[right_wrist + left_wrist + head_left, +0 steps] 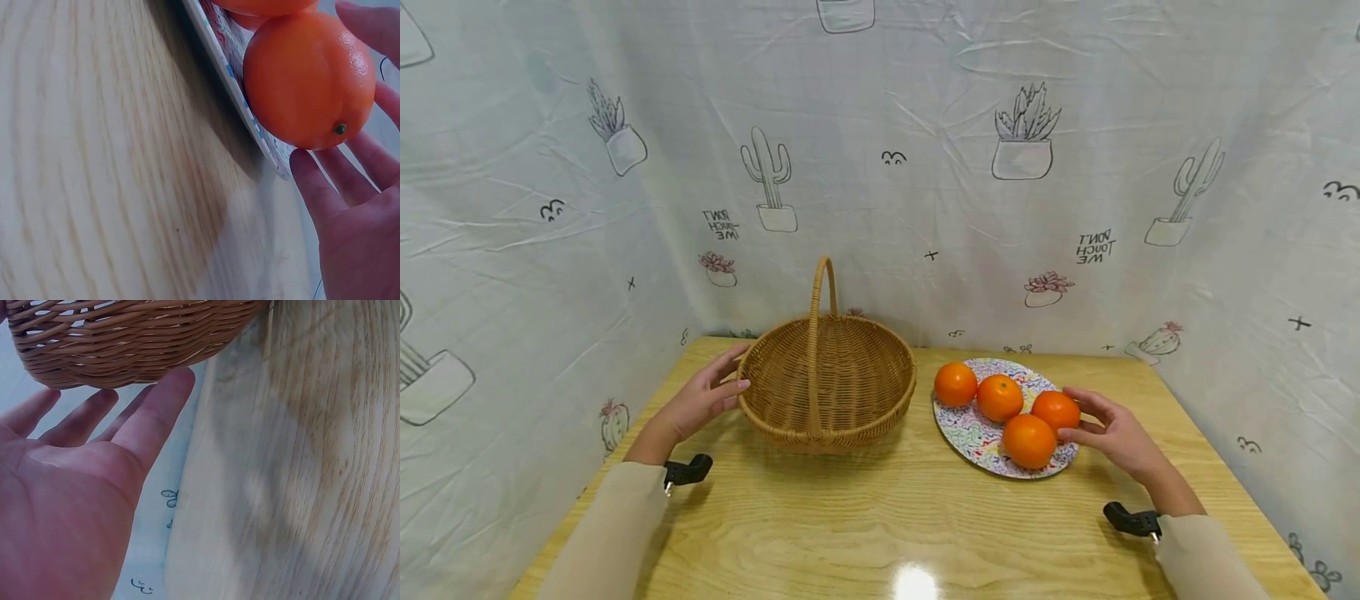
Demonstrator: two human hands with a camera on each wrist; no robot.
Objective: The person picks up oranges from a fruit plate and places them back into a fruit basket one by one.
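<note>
The right hand [1116, 433] held the rightmost orange [1054, 410] on the plate [964, 427] in a fingertip grip, the left hand [695, 403] touched the basket [853, 435] with its grip wide, and a sideways lift risked rolling the adjoining near orange [1028, 442] off.

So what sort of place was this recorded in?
Probably a makeshift recording booth: cactus-print cloth hangs behind and on both sides of a wooden table, and black wrist-worn devices are in view.
</note>
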